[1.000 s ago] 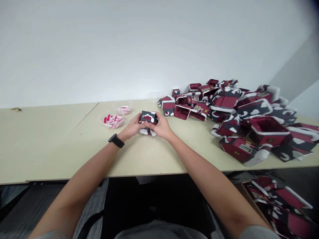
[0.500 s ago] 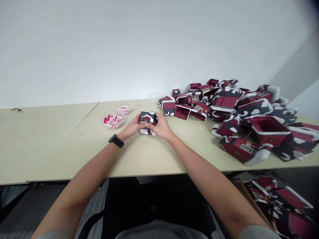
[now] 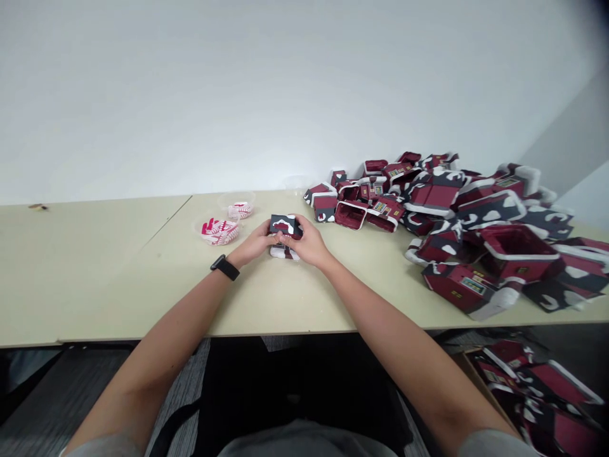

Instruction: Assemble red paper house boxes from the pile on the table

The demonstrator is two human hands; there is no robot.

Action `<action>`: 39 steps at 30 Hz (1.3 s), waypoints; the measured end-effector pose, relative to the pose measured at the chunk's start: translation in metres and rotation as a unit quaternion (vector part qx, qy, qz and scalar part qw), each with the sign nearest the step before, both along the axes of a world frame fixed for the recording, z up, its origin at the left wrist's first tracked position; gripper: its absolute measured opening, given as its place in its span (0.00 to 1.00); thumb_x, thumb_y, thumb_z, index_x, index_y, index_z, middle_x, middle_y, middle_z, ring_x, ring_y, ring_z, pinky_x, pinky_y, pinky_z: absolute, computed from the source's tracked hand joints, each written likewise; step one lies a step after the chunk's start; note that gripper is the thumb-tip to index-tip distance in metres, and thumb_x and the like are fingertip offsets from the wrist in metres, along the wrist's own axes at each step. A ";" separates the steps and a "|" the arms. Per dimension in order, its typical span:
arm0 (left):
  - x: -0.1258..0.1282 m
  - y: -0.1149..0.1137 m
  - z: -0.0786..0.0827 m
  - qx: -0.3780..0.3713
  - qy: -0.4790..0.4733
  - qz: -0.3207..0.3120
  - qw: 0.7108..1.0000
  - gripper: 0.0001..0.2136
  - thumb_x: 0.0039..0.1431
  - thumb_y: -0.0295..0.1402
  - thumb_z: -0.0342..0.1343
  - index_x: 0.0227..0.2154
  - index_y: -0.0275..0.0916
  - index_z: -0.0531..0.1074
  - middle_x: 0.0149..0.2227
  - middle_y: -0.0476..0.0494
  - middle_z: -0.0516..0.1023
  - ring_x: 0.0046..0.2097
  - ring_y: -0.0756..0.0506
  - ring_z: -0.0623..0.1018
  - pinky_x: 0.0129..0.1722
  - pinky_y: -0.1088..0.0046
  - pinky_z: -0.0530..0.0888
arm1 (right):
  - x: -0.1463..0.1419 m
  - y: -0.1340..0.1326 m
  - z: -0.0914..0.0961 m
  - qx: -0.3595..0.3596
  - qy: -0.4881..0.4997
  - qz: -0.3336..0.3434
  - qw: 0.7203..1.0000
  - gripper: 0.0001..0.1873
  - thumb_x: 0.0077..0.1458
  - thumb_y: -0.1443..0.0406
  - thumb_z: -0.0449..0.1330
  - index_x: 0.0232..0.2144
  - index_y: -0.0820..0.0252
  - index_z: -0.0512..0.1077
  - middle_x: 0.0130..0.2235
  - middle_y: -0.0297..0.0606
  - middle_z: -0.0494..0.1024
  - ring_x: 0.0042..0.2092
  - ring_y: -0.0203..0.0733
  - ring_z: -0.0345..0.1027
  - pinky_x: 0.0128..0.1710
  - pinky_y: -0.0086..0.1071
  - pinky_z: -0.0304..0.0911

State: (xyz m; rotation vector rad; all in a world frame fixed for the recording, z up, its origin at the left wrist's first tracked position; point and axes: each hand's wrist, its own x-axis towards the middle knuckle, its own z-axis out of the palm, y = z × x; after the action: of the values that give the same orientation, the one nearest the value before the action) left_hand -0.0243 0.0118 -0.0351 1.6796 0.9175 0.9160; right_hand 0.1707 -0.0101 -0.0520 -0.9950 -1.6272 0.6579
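Both my hands hold one small dark red, black and white paper house box [image 3: 284, 227] just above the beige table [image 3: 95, 279]. My left hand [image 3: 257, 243], with a black watch on the wrist, grips its left side with curled fingers. My right hand [image 3: 307, 244] pinches its right side and front. The box's white base shows between my fingers. Two clear dishes of red-and-white striped candies [image 3: 219, 230] sit just left of my hands.
A big heap of the same red house boxes [image 3: 447, 209] covers the table's right part. More flat boxes lie in a carton on the floor [image 3: 537, 393] at lower right. A white wall stands behind the table.
My hands and the box have stayed together with only slight finger shifts; the view has drifted a little.
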 end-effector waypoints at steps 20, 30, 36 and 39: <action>-0.009 0.004 0.023 0.186 0.000 0.293 0.938 0.16 0.71 0.46 0.54 0.33 0.40 0.73 0.35 0.43 0.79 0.41 0.43 0.78 0.46 0.66 0.72 | 0.013 0.000 0.012 -0.056 0.121 -0.206 0.970 0.38 0.72 0.43 0.38 0.19 0.52 0.69 0.25 0.40 0.74 0.34 0.51 0.74 0.46 0.45 0.68; -0.015 0.012 0.020 0.230 -0.037 0.289 0.929 0.04 0.56 0.26 0.52 0.32 0.42 0.69 0.31 0.48 0.73 0.33 0.46 0.71 0.37 0.69 0.68 | 0.018 0.010 0.005 -0.066 0.102 -0.182 0.976 0.24 0.66 0.54 0.44 0.30 0.54 0.76 0.34 0.41 0.78 0.44 0.53 0.74 0.50 0.44 0.67; -0.017 0.007 0.026 0.220 -0.001 0.271 0.937 0.06 0.42 0.28 0.47 0.15 0.42 0.63 0.20 0.47 0.64 0.28 0.46 0.64 0.33 0.67 0.61 | 0.015 0.017 -0.003 -0.067 0.116 -0.173 0.976 0.11 0.60 0.60 0.51 0.43 0.52 0.69 0.37 0.37 0.76 0.40 0.48 0.72 0.46 0.41 0.67; -0.014 0.002 0.030 0.222 -0.008 0.260 0.940 0.09 0.47 0.31 0.48 0.14 0.42 0.62 0.20 0.47 0.63 0.28 0.46 0.64 0.33 0.66 0.60 | 0.012 0.017 -0.005 -0.075 0.118 -0.167 0.976 0.09 0.61 0.58 0.54 0.42 0.51 0.67 0.38 0.36 0.77 0.40 0.47 0.72 0.44 0.40 0.67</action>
State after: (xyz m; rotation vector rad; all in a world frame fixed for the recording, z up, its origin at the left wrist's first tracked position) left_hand -0.0381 0.0135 -0.0050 1.8251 1.2428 1.5853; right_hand 0.1831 0.0073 -0.0573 -1.2170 -1.1816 0.6469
